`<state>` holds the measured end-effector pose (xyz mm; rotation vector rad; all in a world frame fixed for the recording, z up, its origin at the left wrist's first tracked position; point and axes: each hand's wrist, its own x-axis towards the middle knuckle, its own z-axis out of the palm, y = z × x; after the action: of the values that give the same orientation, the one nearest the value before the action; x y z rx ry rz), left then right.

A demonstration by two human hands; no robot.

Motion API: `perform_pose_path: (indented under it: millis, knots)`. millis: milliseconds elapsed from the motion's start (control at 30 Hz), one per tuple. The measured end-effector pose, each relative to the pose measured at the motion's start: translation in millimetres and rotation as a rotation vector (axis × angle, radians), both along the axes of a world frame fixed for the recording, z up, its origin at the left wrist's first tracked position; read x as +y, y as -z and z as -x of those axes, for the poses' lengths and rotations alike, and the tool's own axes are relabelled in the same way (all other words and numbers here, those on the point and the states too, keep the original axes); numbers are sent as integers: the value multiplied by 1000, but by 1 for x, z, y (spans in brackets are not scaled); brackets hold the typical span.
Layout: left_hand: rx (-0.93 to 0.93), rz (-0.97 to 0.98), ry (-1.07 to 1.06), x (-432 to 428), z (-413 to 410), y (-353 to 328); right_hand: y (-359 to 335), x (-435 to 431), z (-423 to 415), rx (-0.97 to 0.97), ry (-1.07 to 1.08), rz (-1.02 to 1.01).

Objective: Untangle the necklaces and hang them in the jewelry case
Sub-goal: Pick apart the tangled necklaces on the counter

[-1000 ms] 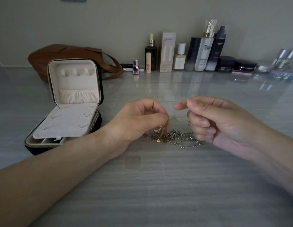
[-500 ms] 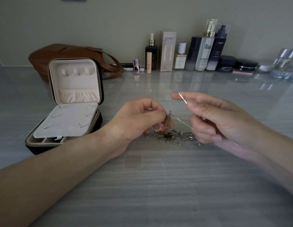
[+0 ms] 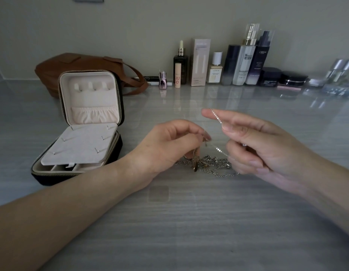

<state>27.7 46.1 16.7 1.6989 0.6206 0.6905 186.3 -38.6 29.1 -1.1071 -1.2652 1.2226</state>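
Observation:
A tangle of silver necklaces (image 3: 212,165) lies on the grey table in the middle of the view, with a gold pendant (image 3: 195,165) hanging into it. My left hand (image 3: 169,145) pinches the tangle at the pendant from above. My right hand (image 3: 255,145) pinches one thin beaded silver chain (image 3: 216,116) between thumb and forefinger and holds it lifted up and to the right of the tangle. The open jewelry case (image 3: 85,130), black outside and cream inside, stands at the left with its lid upright; three hooks sit near the lid's top above a gathered pocket.
A brown leather bag (image 3: 76,69) lies behind the case. A row of cosmetic bottles, boxes and jars (image 3: 236,65) lines the wall at the back. The table's surface is glossy grey.
My right hand has raised the thin beaded chain higher, drawing it out of the tangle. My left hand stays on the tangle at the pendant.

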Motion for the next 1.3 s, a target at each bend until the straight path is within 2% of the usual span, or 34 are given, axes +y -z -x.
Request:
perform_pose_path:
  millis: [333,667,1100,1300]
  knots:
    - [8,31,-29,7,1,3,1,2,-3,72,149,-52]
    - [7,34,-84,8,0,4,0,-2,-4,71,136,-39]
    - [-55,84,-34,14,0,9,2,-1,-5,72,149,-52]
    - [-54,74,-53,16,-1,10,1,0,-6,91,245,-94]
